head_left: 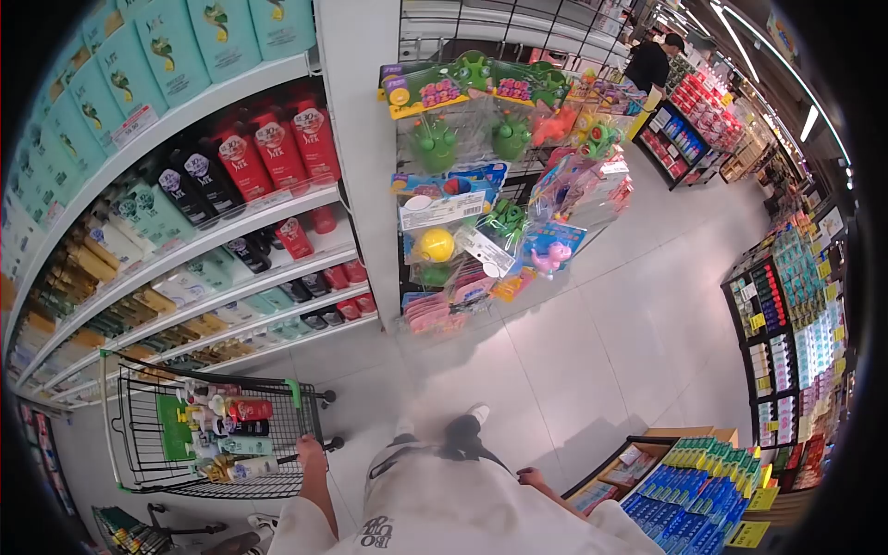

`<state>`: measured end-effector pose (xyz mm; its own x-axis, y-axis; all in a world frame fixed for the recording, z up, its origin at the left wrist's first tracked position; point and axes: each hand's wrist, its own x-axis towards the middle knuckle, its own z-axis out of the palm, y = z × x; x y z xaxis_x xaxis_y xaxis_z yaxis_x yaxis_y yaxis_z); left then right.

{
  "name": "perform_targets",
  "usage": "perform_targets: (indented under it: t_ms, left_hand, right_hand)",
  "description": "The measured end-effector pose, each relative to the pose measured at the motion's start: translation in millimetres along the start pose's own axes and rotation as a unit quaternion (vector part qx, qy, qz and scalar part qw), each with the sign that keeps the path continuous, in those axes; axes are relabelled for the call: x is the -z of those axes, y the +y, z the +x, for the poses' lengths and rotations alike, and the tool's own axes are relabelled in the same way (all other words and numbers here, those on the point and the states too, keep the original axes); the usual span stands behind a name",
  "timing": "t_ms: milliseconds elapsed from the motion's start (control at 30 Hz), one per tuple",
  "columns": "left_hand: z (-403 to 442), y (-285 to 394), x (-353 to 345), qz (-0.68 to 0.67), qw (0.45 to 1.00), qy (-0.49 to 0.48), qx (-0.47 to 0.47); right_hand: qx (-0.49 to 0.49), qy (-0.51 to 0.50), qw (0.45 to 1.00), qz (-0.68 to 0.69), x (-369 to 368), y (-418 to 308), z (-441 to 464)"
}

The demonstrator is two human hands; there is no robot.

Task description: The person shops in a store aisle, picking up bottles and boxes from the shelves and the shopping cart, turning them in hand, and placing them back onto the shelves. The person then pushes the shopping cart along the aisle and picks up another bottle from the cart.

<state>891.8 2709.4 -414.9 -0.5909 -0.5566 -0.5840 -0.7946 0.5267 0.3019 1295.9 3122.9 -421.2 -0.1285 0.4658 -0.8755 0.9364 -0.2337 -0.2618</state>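
My left hand (310, 451) is closed on the end of a wire shopping cart (153, 474), just below the green corner piece on its rim. Pump bottles and other bottles lie heaped in the cart, among them a red bottle (250, 409) and a white bottle (252, 467). A green panel (173, 427) stands inside the basket. On the other side of my body, my right hand (530, 476) hangs low beside a wooden-edged display bin (629, 465). Its fingers are too small and partly turned away to make out, and no object shows in it.
Shelves of teal (171, 51), black and red bottles (268, 148) rise on the left. A rack of packaged toys (504, 185) hangs ahead. Blue boxes (689, 495) are stacked at lower right. A person in black (650, 65) stands far back. Tiled floor (573, 342) runs between displays.
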Motion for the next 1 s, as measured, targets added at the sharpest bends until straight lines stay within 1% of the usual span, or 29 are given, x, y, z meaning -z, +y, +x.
perform_targets:
  t_ms: [33,67,100,133,200,233,300,333,367,400,433,500,567,600,667,700,733,767,833,900,967,1000]
  left_hand:
    - [-1,11,-3,-0.001,1.0,0.0,-0.001]
    - [-2,20,-6,-0.011,1.0,-0.004,0.02]
    - [-1,25,-9,-0.021,0.999,-0.006,0.042]
    - [12,22,-18,-0.024,0.999,-0.007,0.043]
    - [34,21,-33,-0.123,0.991,-0.053,-0.012]
    - [38,21,-40,-0.126,0.99,-0.054,-0.014]
    - [37,31,-48,-0.069,0.996,-0.004,-0.049]
    - [39,29,-52,-0.071,0.996,-0.007,-0.053]
    - [39,21,-54,-0.027,0.987,0.05,-0.151]
    - [41,15,-58,0.015,0.963,0.107,-0.247]
    - [37,12,-55,0.012,0.962,0.106,-0.251]
    - [27,-1,-34,0.18,0.929,0.023,-0.324]
    - [13,-1,-19,0.198,0.944,-0.095,-0.246]
    - [13,-3,-19,0.193,0.944,-0.093,-0.253]
    - [8,-11,-17,0.204,0.943,-0.133,-0.226]
    - [6,-10,-17,0.2,0.942,-0.133,-0.233]
    - [-8,-6,-10,0.243,0.926,-0.146,-0.251]
    - [-18,-2,-7,0.286,0.906,-0.159,-0.268]
    - [-17,1,-12,0.288,0.905,-0.162,-0.268]
    - [-23,9,-10,0.294,0.903,-0.164,-0.267]
    - [-36,19,-6,0.296,0.905,-0.143,-0.27]
    - [-36,24,-5,0.289,0.91,-0.162,-0.248]
  right_hand:
    - [-0.02,0.009,1.0,0.011,4,-6,0]
    - [-0.039,0.018,0.999,0.019,9,-10,2]
    - [-0.037,0.018,0.999,0.018,13,-13,4]
    - [-0.033,0.014,0.999,-0.002,14,-16,4]
    - [-0.017,0.012,0.999,-0.034,17,-24,-1]
    - [-0.014,0.014,0.999,-0.033,18,-27,-2]
    - [-0.01,0.011,0.998,-0.061,20,-30,-5]
    - [-0.022,0.021,0.999,-0.028,18,-25,-1]
    - [-0.02,0.025,0.999,-0.025,19,-19,2]
    - [-0.01,0.023,1.0,-0.015,20,-18,1]
    - [0.0,0.02,1.0,-0.005,20,-12,4]
    - [0.012,0.035,0.999,-0.001,19,0,10]
    - [0.028,0.053,0.998,-0.022,20,5,8]
    - [0.006,0.07,0.997,-0.037,19,3,8]
    - [-0.001,0.088,0.996,-0.024,19,3,6]
    - [-0.012,0.104,0.994,-0.014,19,3,6]
    - [-0.047,0.103,0.993,0.018,18,-9,-3]
    - [-0.043,0.109,0.993,0.023,18,-9,0]
    - [-0.064,0.068,0.988,0.126,15,-8,6]
    - [-0.055,0.068,0.988,0.13,12,-12,6]
    - [-0.045,0.068,0.988,0.131,11,-19,2]
    - [-0.048,0.056,0.982,0.171,13,-21,-2]
